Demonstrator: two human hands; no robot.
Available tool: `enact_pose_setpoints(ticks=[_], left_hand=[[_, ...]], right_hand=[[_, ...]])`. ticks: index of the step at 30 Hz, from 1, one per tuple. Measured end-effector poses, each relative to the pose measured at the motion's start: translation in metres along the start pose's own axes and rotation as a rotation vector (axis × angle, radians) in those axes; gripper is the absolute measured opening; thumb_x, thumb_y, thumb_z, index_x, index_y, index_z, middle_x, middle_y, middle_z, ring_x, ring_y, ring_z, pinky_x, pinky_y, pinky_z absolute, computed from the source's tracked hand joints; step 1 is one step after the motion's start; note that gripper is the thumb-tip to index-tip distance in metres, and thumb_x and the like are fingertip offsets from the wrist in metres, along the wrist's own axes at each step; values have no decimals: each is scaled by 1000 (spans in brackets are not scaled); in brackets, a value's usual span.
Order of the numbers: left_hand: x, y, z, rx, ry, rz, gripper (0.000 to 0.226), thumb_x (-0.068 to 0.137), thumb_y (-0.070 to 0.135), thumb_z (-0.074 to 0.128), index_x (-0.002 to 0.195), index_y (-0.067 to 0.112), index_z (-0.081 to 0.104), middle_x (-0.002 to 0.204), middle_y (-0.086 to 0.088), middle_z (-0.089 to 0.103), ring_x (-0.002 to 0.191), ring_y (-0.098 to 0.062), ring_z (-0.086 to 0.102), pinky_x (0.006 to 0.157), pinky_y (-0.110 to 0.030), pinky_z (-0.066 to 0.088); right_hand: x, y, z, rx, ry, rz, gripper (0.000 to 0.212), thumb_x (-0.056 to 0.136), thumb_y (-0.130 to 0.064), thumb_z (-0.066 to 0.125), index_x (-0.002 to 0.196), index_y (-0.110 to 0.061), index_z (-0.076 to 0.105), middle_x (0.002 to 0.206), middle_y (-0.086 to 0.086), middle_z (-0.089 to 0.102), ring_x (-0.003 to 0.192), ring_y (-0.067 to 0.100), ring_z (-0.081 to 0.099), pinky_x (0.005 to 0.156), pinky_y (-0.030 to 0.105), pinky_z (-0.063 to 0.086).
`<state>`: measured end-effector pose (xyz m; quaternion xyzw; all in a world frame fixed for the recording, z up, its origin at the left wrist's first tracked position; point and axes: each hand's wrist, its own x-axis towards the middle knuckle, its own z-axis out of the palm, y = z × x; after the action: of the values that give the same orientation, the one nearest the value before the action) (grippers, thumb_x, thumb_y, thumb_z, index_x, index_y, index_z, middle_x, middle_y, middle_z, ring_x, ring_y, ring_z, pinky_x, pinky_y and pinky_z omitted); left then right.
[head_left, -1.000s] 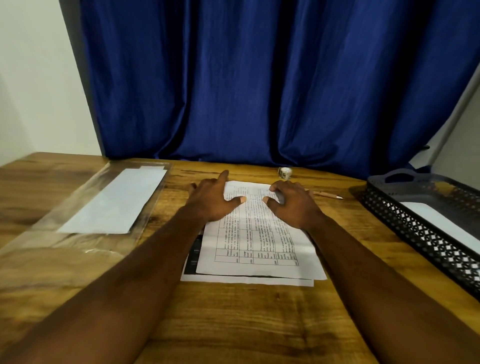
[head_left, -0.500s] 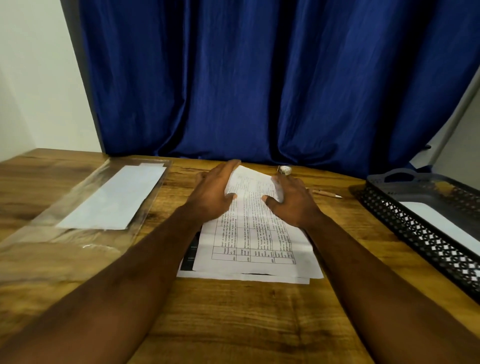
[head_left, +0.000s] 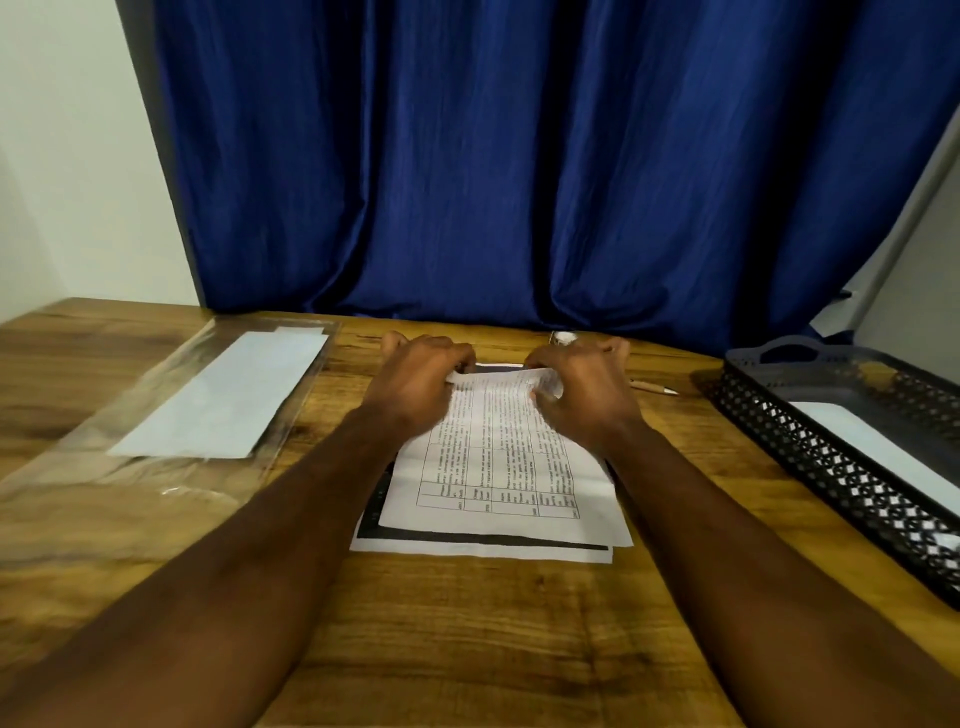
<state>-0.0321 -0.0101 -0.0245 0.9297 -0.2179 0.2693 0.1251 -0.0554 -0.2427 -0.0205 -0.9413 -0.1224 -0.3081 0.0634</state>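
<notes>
A printed sheet with a table (head_left: 493, 467) lies on top of a small stack of papers (head_left: 483, 548) in the middle of the wooden table (head_left: 467, 634). My left hand (head_left: 415, 387) pinches the sheet's far left corner, fingers curled over the edge. My right hand (head_left: 582, 392) pinches the far right corner the same way. The far edge of the sheet is lifted and curled toward me between both hands. The sheet below shows a dark border.
A clear plastic sleeve (head_left: 171, 415) with a white sheet inside lies at the left. A black lattice tray (head_left: 841, 457) holding white paper stands at the right. A pen (head_left: 654, 387) and a small shiny object (head_left: 563, 339) lie beyond my right hand. A blue curtain (head_left: 519, 156) hangs behind.
Both hands went from lying flat on the sheet to reaching its far edge, gripping the two corners and lifting that edge up and back toward me.
</notes>
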Motion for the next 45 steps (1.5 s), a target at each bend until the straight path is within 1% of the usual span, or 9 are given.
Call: enact_pose_setpoints(ticks=[4,12,19,21,24,26,31,39,45], left_hand=[[2,-6,-1,45,-114,-7,24,93,19,69,109,37,68,115,11,69,107,-13,59,107,-48,41],[1,-7,-6,146,-321,-147,34,99,49,55,130,41,66,142,7,63,132,-19,54,122,-64,16],[-4,4,-10,113,-439,-178,90,96,76,-2,127,30,69,143,2,63,144,-22,43,113,-76,-17],[-4,3,-9,184,-405,-151,82,100,73,3,130,32,66,151,2,56,151,-23,34,111,-77,-19],[-4,-1,-5,363,-452,-101,60,104,65,22,153,39,45,175,-2,4,160,-29,-3,111,-79,-16],[-3,-1,-6,382,-458,-109,59,104,65,24,155,40,41,173,-1,-15,159,-29,-16,112,-78,-18],[-2,2,-2,240,-555,-155,63,109,56,22,164,26,24,175,-1,4,161,-25,4,119,-74,-3],[-3,2,1,105,-582,-219,64,110,52,23,166,22,14,175,-2,6,161,-25,4,123,-69,3],[-5,-2,-2,17,-470,-184,62,108,53,36,164,30,20,172,-2,17,159,-28,12,123,-69,2]], right_hand=[[0,-1,2,-98,-157,-106,22,100,-20,67,116,-34,73,107,-7,78,102,17,65,97,40,29],[0,-11,-3,-193,-299,-109,35,103,-24,56,134,-33,68,126,-4,75,117,20,66,108,45,38],[-2,-12,-2,-153,-445,-38,46,103,-43,36,135,-27,66,147,-1,65,139,19,54,124,67,3],[-1,-18,-6,-146,-469,-20,58,104,-53,26,134,-26,66,154,2,58,145,20,47,124,69,-3],[0,-24,-7,-163,-368,-127,68,107,-62,22,160,-25,41,176,1,17,162,23,15,125,66,0],[0,-27,-5,-115,-316,-214,67,108,-58,23,166,-24,30,178,0,10,163,22,11,128,60,8],[-3,-44,11,146,-640,-75,61,114,-51,23,169,-28,15,177,-6,8,163,12,5,131,41,6],[-1,-4,8,16,-719,285,81,104,-74,16,170,-30,1,177,-5,-8,164,21,-9,130,57,-2],[-3,4,10,-26,-702,302,87,99,-80,13,169,-31,1,178,-4,-6,164,23,-5,129,61,2]])
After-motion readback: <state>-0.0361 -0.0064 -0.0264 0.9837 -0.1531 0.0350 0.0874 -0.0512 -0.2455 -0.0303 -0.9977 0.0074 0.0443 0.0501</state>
